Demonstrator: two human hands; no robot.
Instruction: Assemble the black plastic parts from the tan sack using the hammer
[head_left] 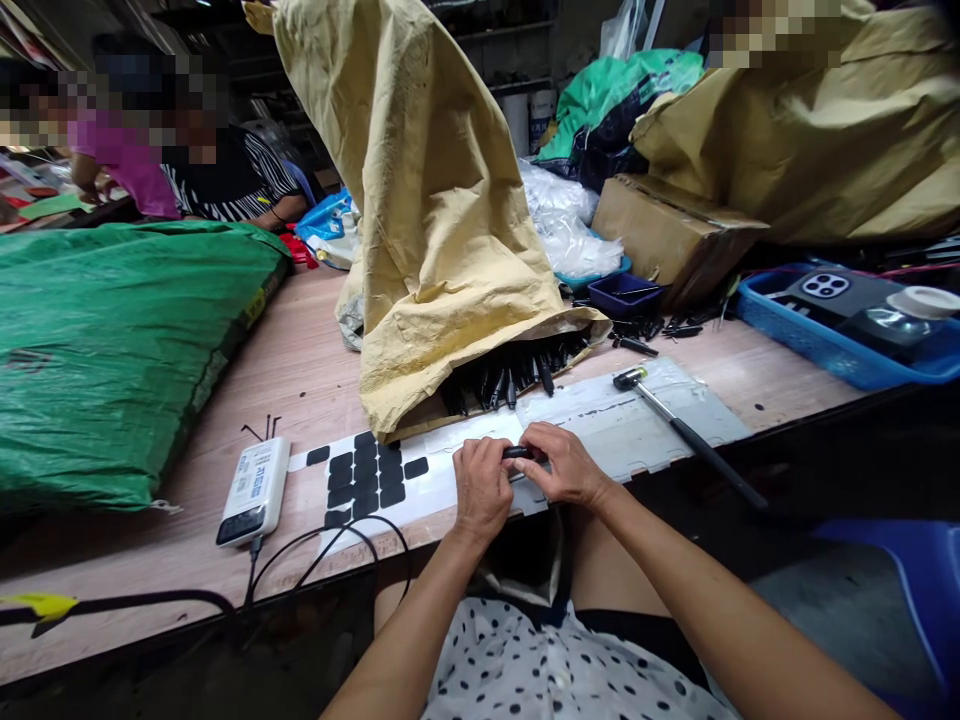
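Observation:
Between my two hands, near the table's front edge, is a small black cylindrical piece (516, 453); its exact kind is not clear. My left hand (481, 485) is closed round its left end, and the fingers of my right hand (564, 463) pinch the right end. Both ends are partly hidden by my fingers. Just beyond my hands, many slim black pointed pieces (511, 385) spill from the mouth of a big tan paper sack (450, 250). Left of my hands, black rounded-square stickers (365, 470) lie in rows on a white sheet.
A rubber-headed hammer (682, 430) lies on a pale board (712, 405) at right. A white power bank (255, 490) with a black cable stands left, beside a green sack (112, 350). Further right are a blue tray (847, 355) and a cardboard box (667, 235). Two people sit at far left.

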